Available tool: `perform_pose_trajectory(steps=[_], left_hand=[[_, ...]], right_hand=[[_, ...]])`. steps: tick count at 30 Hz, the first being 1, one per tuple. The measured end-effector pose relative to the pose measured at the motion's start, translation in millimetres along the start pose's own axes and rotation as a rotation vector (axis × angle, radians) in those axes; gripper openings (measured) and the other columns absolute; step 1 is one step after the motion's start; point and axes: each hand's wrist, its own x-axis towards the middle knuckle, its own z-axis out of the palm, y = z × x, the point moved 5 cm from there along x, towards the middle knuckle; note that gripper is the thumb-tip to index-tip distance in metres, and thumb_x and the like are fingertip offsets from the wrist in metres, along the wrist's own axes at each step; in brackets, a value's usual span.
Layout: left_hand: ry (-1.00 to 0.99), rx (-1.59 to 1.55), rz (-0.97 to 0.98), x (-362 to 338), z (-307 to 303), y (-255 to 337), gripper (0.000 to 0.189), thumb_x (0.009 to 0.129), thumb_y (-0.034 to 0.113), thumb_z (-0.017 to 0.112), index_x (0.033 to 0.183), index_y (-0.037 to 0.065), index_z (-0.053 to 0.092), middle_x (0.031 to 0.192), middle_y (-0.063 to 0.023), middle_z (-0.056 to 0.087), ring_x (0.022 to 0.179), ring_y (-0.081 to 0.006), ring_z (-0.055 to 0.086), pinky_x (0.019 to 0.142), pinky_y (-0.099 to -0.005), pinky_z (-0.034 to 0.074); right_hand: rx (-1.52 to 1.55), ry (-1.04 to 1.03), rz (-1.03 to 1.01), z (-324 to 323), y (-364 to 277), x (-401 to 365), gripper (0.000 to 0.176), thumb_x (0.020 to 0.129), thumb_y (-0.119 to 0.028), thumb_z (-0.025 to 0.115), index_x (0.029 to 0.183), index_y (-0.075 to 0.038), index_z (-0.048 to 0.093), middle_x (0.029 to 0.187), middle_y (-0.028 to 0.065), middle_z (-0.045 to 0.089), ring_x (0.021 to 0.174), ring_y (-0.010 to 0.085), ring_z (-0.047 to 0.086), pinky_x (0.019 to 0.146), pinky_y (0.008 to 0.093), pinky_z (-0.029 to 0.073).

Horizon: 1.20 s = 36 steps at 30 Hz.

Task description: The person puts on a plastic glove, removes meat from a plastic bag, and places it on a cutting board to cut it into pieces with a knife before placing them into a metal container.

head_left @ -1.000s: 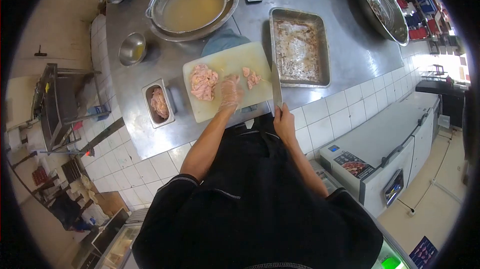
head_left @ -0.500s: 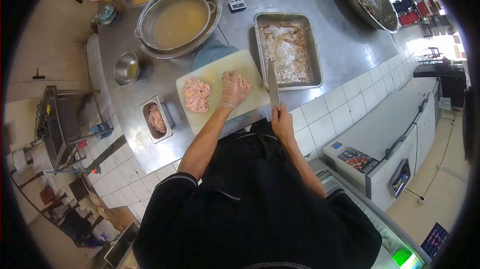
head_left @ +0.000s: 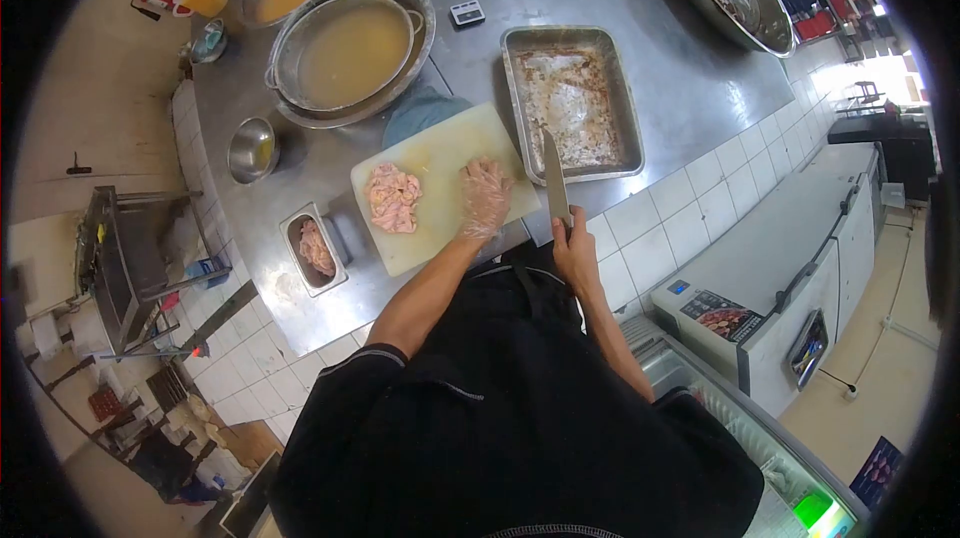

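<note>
My left hand (head_left: 485, 200), in a clear plastic glove, is on the right part of a white cutting board (head_left: 430, 238). Its fingers look curled and close together, and whatever lies beneath them is hidden. In my right hand (head_left: 573, 250) is a large knife (head_left: 555, 178), gripped by the handle. The blade points away from me, and its tip overlaps the near left corner of a stained metal baking tray (head_left: 637, 128). A flattened heap of raw pink meat (head_left: 394, 198) lies on the board's left part. More raw meat (head_left: 316, 248) fills a small steel container (head_left: 340, 273) to the left.
A blue-grey cloth (head_left: 420, 110) shows behind the board. Large pans of cloudy liquid (head_left: 355, 53) stand at the back left, near a small steel bowl (head_left: 252, 150). At the back are a small white device (head_left: 467, 14) and, to the right, a big metal bowl (head_left: 715, 23).
My left hand has shifted right and slightly nearer me; the pink meat that showed by its fingers is no longer distinct. My right hand and the knife have moved a little right and toward me.
</note>
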Motion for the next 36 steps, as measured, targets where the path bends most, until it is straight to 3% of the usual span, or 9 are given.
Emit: perform_pose_trajectory(steps=[8, 11, 14, 16, 17, 20, 26, 30, 36], left_hand=[[-0.064, -0.058, -0.013, -28, 50, -33, 0.022, 0.088, 0.016, 0.063, 0.107, 0.004, 0.061, 0.095, -0.022, 0.059, 0.096, -0.0427, 0.061, 0.074, -0.0533, 0.05], [-0.303, -0.087, -0.087, -25, 48, -52, 0.019, 0.091, 0.016, 0.064, 0.107, 0.006, 0.065, 0.09, -0.0192, 0.063, 0.091, -0.0335, 0.064, 0.073, -0.0457, 0.052], [-0.625, -0.741, -0.733, -15, -10, -51, 0.019, 0.094, 0.018, 0.066, 0.109, 0.005, 0.067, 0.089, -0.0104, 0.065, 0.084, -0.0195, 0.063, 0.073, -0.0356, 0.051], [-0.597, -1.218, -0.769, -29, -8, -69, 0.022, 0.094, 0.019, 0.069, 0.109, 0.003, 0.068, 0.092, -0.0053, 0.065, 0.083, -0.0138, 0.06, 0.073, -0.0309, 0.049], [-0.564, -1.458, -0.772, -34, -8, -80, 0.024, 0.094, 0.019, 0.07, 0.11, 0.002, 0.068, 0.093, -0.0028, 0.064, 0.082, -0.0109, 0.058, 0.074, -0.0286, 0.048], [-0.431, -1.587, -0.636, -55, -61, -106, 0.031, 0.093, 0.027, 0.073, 0.111, 0.002, 0.068, 0.089, 0.0014, 0.064, 0.079, -0.0108, 0.062, 0.073, -0.0281, 0.052], [-0.035, -1.278, -0.711, -110, -207, -158, 0.025, 0.094, 0.018, 0.071, 0.111, 0.0, 0.066, 0.097, -0.0021, 0.065, 0.084, -0.0089, 0.059, 0.075, -0.0245, 0.049], [0.054, -0.902, -0.961, -141, -253, -209, 0.019, 0.092, 0.017, 0.07, 0.106, 0.004, 0.071, 0.087, -0.0029, 0.068, 0.079, -0.0103, 0.063, 0.073, -0.0267, 0.053], [0.042, -0.154, -0.723, -152, -246, -271, 0.032, 0.091, 0.009, 0.065, 0.122, 0.001, 0.066, 0.102, -0.0082, 0.073, 0.093, -0.0183, 0.067, 0.089, -0.0299, 0.052]], right_hand=[[0.004, 0.044, -0.051, -3, 13, -4, 0.032, 0.1, -0.024, 0.058, 0.123, -0.002, 0.052, 0.087, 0.0308, 0.068, 0.084, 0.0485, 0.068, 0.071, 0.0501, 0.051], [0.008, 0.045, -0.016, -2, 17, -5, 0.033, 0.099, -0.022, 0.058, 0.123, -0.001, 0.051, 0.095, 0.0341, 0.068, 0.092, 0.0516, 0.066, 0.074, 0.0527, 0.052], [-0.001, 0.065, -0.022, -1, 24, -1, 0.034, 0.099, -0.023, 0.059, 0.124, -0.001, 0.051, 0.092, 0.032, 0.068, 0.089, 0.0479, 0.067, 0.073, 0.0505, 0.052], [0.014, 0.088, -0.069, 1, 21, -1, 0.034, 0.099, -0.023, 0.06, 0.124, -0.001, 0.052, 0.087, 0.0281, 0.069, 0.081, 0.0403, 0.07, 0.07, 0.0464, 0.051], [-0.004, 0.059, -0.049, 1, 20, 0, 0.035, 0.099, -0.023, 0.059, 0.125, 0.0, 0.052, 0.09, 0.0296, 0.069, 0.086, 0.0439, 0.069, 0.072, 0.0483, 0.052], [-0.049, 0.011, -0.102, 5, 27, 7, 0.037, 0.099, -0.024, 0.058, 0.127, 0.0, 0.051, 0.101, 0.0316, 0.069, 0.095, 0.0495, 0.067, 0.076, 0.0519, 0.052], [-0.025, -0.122, -0.014, 20, -6, 0, 0.033, 0.1, -0.024, 0.058, 0.121, -0.001, 0.053, 0.1, 0.0296, 0.069, 0.096, 0.0465, 0.069, 0.079, 0.0483, 0.052], [-0.058, -0.162, -0.107, 38, -5, 0, 0.032, 0.1, -0.023, 0.059, 0.121, -0.001, 0.053, 0.1, 0.0299, 0.069, 0.097, 0.0457, 0.069, 0.08, 0.0479, 0.052], [-0.079, -0.226, -0.127, 53, -29, -11, 0.034, 0.099, -0.023, 0.059, 0.123, 0.001, 0.052, 0.101, 0.0317, 0.068, 0.098, 0.0473, 0.067, 0.081, 0.0491, 0.051]])
